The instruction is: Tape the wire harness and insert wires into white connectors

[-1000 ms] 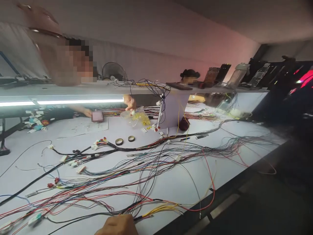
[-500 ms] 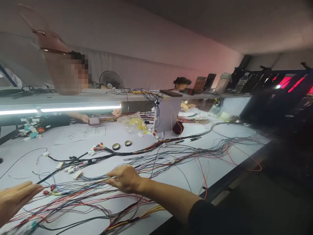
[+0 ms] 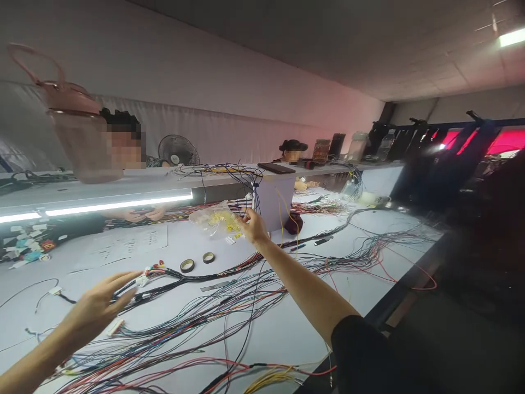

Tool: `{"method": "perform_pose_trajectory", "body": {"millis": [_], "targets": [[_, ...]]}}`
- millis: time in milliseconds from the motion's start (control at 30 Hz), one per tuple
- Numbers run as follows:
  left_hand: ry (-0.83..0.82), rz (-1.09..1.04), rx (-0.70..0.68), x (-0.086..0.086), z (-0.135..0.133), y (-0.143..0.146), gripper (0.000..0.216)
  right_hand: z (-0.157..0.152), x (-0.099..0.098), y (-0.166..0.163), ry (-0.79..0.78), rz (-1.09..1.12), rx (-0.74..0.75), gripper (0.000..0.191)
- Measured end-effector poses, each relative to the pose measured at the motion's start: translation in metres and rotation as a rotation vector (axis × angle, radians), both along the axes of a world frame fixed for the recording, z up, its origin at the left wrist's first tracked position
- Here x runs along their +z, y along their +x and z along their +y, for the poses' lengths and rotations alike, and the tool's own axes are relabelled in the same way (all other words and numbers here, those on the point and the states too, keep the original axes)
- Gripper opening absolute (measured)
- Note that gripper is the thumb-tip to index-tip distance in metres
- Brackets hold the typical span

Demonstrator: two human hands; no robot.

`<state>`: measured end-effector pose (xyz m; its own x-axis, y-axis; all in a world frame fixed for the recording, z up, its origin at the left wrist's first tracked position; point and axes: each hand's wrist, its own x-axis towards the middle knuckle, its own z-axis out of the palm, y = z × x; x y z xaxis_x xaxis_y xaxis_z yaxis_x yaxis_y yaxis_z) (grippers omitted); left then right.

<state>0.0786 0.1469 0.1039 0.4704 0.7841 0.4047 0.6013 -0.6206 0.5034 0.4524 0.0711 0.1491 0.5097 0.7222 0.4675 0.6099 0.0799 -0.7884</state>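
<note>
My right hand point(image 3: 253, 225) is stretched far across the white bench point(image 3: 287, 323), its fingertips pinched on the right edge of a clear plastic bag point(image 3: 213, 219) that holds small yellow parts. My left hand point(image 3: 100, 306) hovers open, fingers stretched out, just over the white connectors point(image 3: 143, 279) at the end of a black-sheathed wire harness point(image 3: 213, 273). It holds nothing. Loose coloured wires point(image 3: 197, 323) spread across the bench under both arms. Two small tape rolls point(image 3: 187, 266) lie between the hands.
A raised shelf with a light strip point(image 3: 118, 205) runs along the back, with a pink jug point(image 3: 77, 137), a fan point(image 3: 177, 150) and tangled wires on it. Other people work behind it. A printed sheet point(image 3: 131, 243) and small connectors point(image 3: 24, 251) lie at the left. The bench edge point(image 3: 402, 301) drops off at the right.
My right hand left the wires near the bench middle and reached far forward to the plastic bag. My left hand moved up and right over the harness connectors. The view tilted upward.
</note>
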Motion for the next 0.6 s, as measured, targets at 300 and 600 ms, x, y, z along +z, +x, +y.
{"method": "perform_pose_trajectory", "body": {"millis": [300,600], "targets": [[-0.528,-0.570,-0.299,0.107,-0.047,0.214,0.051,-0.009,0.041,-0.022,-0.101,-0.257,0.404,0.034],[-0.524,-0.734,-0.232,0.165,-0.029,0.242,0.020,-0.009,0.094,0.034,0.188,-0.906,0.173,0.018]]}}
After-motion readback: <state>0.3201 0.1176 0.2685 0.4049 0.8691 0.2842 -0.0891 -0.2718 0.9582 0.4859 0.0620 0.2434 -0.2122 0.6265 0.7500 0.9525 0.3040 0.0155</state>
